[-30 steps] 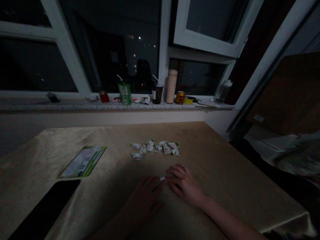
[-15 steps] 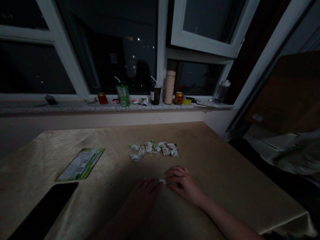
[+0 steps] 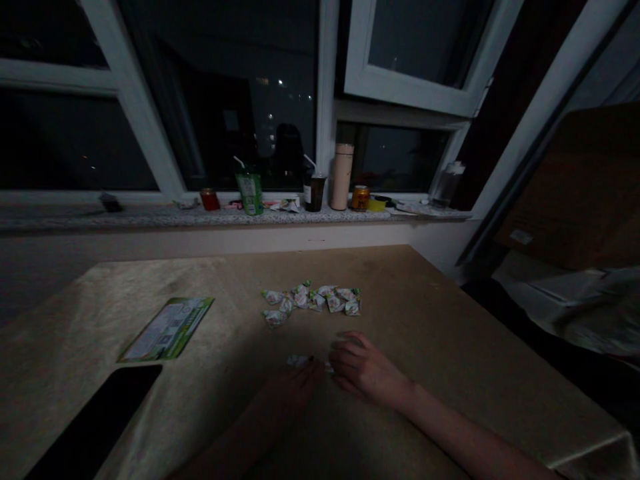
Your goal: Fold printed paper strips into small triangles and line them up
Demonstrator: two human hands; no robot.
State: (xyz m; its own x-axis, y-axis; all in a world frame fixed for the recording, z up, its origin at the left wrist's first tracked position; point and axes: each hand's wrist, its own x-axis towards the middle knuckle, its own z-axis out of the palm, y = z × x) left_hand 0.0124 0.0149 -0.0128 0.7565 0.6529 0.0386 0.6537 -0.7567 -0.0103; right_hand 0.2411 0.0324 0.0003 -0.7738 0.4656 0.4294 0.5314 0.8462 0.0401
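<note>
A loose row of several wrapped candies (image 3: 313, 301) in green and white wrappers lies on the tan table (image 3: 450, 333). Closer to me, one more wrapped candy (image 3: 300, 361) lies between my hands. My left hand (image 3: 295, 387) sits just below it, fingers curled, its fingertips touching the wrapper. My right hand (image 3: 363, 370) rests on the table at the candy's right end, fingers bent and pinched at the wrapper's edge. The light is dim and the fingertips are hard to make out.
A green printed card (image 3: 167, 329) and a dark phone (image 3: 97, 420) lie at the left of the table. On the windowsill (image 3: 75, 217) stand a green cup (image 3: 250, 192), a dark cup (image 3: 315, 190), a tall beige flask (image 3: 343, 176), and small jars (image 3: 360, 197).
My hands have drawn slightly apart, and the single candy now shows more to the left of my fingers. The view has shifted a little.
</note>
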